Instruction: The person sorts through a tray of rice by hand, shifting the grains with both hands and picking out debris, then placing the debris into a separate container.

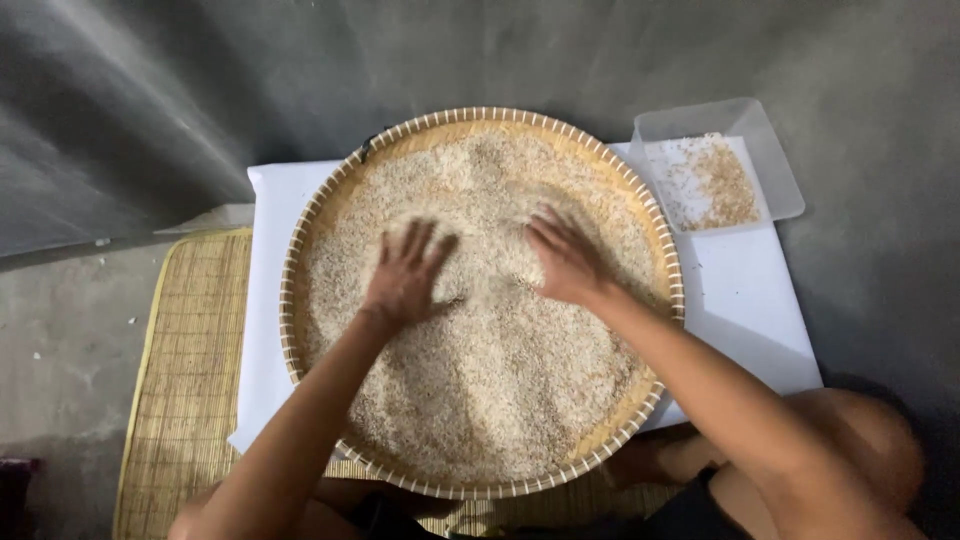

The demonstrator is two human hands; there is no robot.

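Both hands [485,268] mid-tray [480,118], rims distant.

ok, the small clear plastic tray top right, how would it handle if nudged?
The clear tray looks thin-walled and holds only a scatter of husks, so probably light and apt to slide on the white sheet. Its low, wide shape suggests tipping is unlikely.

you see pale beige grain [500,370] in a tan round woven tray [300,250] whose rim is striped cream and brown. under it lies a plain white sheet [745,300], on a straw-yellow mat [190,380] with fine ribbing. the clear plastic tub [770,150] holds brownish bits; the floor [60,340] is grey.
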